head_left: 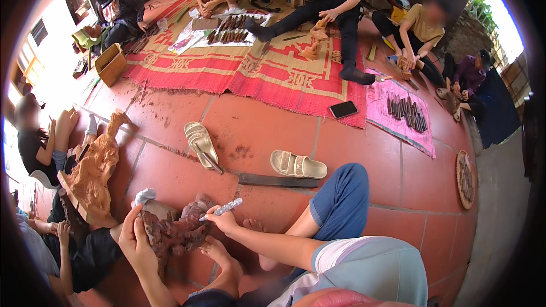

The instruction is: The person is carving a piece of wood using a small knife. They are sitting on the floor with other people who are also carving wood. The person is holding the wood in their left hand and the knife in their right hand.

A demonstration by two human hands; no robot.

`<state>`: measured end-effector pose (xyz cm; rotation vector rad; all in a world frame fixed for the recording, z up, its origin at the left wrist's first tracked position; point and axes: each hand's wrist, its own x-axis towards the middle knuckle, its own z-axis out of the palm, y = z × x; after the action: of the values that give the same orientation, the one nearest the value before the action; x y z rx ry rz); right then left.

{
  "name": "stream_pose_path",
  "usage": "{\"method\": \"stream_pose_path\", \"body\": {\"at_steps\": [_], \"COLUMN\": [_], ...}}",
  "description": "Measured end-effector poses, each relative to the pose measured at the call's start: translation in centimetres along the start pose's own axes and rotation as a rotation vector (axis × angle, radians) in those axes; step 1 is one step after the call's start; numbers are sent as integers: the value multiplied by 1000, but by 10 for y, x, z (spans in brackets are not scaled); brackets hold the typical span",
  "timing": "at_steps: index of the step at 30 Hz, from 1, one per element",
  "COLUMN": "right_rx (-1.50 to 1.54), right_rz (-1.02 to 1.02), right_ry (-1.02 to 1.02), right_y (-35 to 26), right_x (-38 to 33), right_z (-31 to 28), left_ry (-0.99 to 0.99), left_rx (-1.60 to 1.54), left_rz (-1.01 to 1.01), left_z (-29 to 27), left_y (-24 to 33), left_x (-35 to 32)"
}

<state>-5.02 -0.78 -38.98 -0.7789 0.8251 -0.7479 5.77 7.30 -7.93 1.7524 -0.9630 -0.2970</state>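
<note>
A dark reddish-brown wood carving [173,232], knobbly and rounded, stands close in front of me between my bare feet. My left hand [140,245] is at its left edge, fingers bent up and closed against it. A whitish wad [145,195], perhaps cloth or a finger wrap, shows at those fingertips; what it is I cannot tell. With my right hand [224,220] I grip a pen-shaped tool [228,207] with a silvery patterned barrel. Its tip points down-left and meets or nearly meets the carving's right side.
Ahead lie two beige sandals [300,164], a chisel-like tool [209,159] and a dark flat bar [277,181]. A lighter wood carving [94,173] stands left beside seated people. Beyond are a red patterned mat [273,94], a phone [344,109] and chisels on pink cloth [392,88].
</note>
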Motion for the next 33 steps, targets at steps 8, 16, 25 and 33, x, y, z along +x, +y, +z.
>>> {"method": "stream_pose_path", "body": {"at_steps": [8,16,25,33], "right_rx": [11,88,-57,-41], "right_rz": [5,171,122,101], "right_ry": [-103,-142,-138,-116], "right_y": [-16,-16,-22,-25], "right_x": [-6,-5,-4,-1], "right_z": [10,3,2,7], "left_ry": [13,42,-7,-2], "left_rx": [27,-15,40,84], "left_rz": [67,-12,-10,-20], "left_z": [-2,0,-4,-7], "left_y": [-2,-1,2,1], "left_x": [-1,-2,0,4]}}
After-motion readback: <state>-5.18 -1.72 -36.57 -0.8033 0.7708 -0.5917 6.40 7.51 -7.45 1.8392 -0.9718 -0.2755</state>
